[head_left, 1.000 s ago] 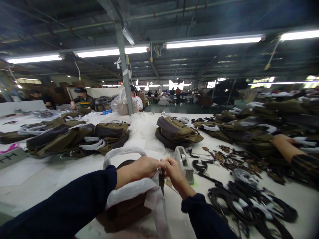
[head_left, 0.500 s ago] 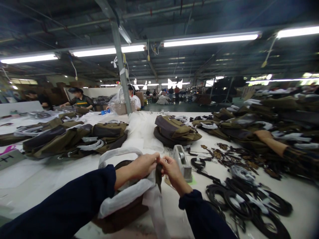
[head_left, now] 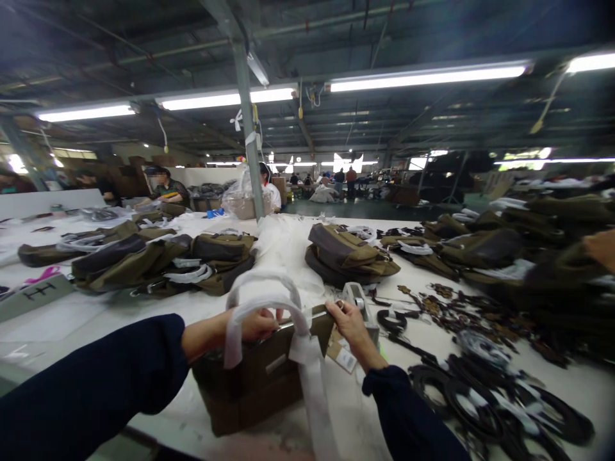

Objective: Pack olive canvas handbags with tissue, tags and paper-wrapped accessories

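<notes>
The olive-brown bag (head_left: 250, 390) stands on the white desk (head_left: 368, 419) directly in front of the person, its open top edge running between the 2 hands. The left hand (head_left: 257, 324) reaches in behind the front pale-wrapped handle (head_left: 234, 342); its fingers are curled closed on the bag's rim, though the handle partly covers the wrist. The right hand (head_left: 350, 325) has its thumb and fingers pinched together on the right end of that rim, with no gap showing at the tips. The bag's body hangs below both sets of fingers, and a long white strip (head_left: 314, 384) runs down its front toward the near side.

A tape dispenser (head_left: 356, 296) stands just behind the right hand, and a cardboard tag (head_left: 342, 355) lies below it, so room there is tight. Farther right, black coiled straps (head_left: 473, 406) cover much of the surface, with a narrow bare band between them and the bag. Beyond the bag sit 1 folded bag (head_left: 353, 253) and a left-hand pile of bags (head_left: 144, 262). The desk's near edge shows at lower left, below the left forearm.
</notes>
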Action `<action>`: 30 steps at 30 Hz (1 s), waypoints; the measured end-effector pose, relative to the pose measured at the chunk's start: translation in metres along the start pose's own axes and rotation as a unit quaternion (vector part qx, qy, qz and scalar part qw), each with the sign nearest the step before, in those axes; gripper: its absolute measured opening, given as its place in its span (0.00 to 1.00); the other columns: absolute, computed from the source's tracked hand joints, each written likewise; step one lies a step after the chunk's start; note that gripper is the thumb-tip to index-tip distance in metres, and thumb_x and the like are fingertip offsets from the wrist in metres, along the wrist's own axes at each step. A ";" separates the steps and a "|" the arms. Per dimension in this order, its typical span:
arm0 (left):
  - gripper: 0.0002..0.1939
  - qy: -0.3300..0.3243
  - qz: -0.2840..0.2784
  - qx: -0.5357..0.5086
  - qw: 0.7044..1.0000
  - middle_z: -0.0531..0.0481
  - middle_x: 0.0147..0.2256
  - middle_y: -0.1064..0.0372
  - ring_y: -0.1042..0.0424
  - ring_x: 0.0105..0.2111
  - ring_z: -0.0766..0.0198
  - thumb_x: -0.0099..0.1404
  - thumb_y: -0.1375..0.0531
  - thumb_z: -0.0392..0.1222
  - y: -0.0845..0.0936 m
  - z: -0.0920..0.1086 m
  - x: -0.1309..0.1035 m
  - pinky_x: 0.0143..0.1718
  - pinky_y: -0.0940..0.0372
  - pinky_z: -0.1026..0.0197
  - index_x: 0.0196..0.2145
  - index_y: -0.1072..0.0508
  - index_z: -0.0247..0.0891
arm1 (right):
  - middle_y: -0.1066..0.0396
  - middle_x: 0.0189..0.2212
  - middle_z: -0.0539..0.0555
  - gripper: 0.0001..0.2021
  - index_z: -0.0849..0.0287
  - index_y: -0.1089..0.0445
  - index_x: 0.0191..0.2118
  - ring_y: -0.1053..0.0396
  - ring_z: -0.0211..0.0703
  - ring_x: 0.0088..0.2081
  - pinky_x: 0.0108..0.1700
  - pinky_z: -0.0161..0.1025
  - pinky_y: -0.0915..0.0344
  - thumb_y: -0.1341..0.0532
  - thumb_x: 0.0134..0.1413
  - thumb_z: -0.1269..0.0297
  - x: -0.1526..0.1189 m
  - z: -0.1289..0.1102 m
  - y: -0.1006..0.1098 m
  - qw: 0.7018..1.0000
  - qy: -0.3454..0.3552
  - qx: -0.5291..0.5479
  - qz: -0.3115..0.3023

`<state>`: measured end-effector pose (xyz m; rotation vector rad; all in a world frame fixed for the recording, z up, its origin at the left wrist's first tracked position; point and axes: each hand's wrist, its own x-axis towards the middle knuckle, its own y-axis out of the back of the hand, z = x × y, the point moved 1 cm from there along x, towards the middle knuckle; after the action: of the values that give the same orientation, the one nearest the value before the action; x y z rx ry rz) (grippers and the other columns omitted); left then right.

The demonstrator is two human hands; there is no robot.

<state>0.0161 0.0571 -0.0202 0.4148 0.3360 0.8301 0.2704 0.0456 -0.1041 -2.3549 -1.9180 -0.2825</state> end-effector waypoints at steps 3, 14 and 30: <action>0.07 0.023 -0.018 0.018 0.999 0.57 0.20 0.40 0.43 0.20 0.69 0.53 0.41 0.39 0.016 -0.002 -0.029 0.19 0.49 0.67 0.31 0.35 0.38 | 0.48 0.18 0.44 0.23 0.57 0.43 0.20 0.50 0.34 0.22 0.25 0.35 0.50 0.37 0.46 0.44 0.005 -0.003 0.001 1.000 0.015 -0.011 -0.010; 0.04 -0.025 -0.024 0.086 0.996 0.56 0.27 0.41 0.42 0.27 0.67 0.54 0.42 0.37 0.053 0.003 -0.095 0.26 0.44 0.67 0.29 0.36 0.37 | 0.51 0.16 0.43 0.25 0.55 0.46 0.18 0.53 0.34 0.21 0.24 0.36 0.53 0.37 0.46 0.42 0.007 -0.017 -0.027 0.996 0.053 -0.056 -0.043; 0.12 0.011 0.212 0.109 0.971 0.51 0.33 0.30 0.29 0.29 0.63 0.64 0.43 0.49 0.085 -0.042 -0.151 0.27 0.35 0.63 0.41 0.33 0.39 | 0.42 0.16 0.45 0.21 0.57 0.37 0.25 0.42 0.37 0.19 0.22 0.35 0.45 0.38 0.49 0.43 0.016 0.001 0.045 0.991 -0.042 -0.127 0.026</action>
<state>-0.1519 0.0019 0.0032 0.6975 0.3673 1.2205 0.3177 0.0520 -0.0994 -2.6119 -1.9579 -0.4547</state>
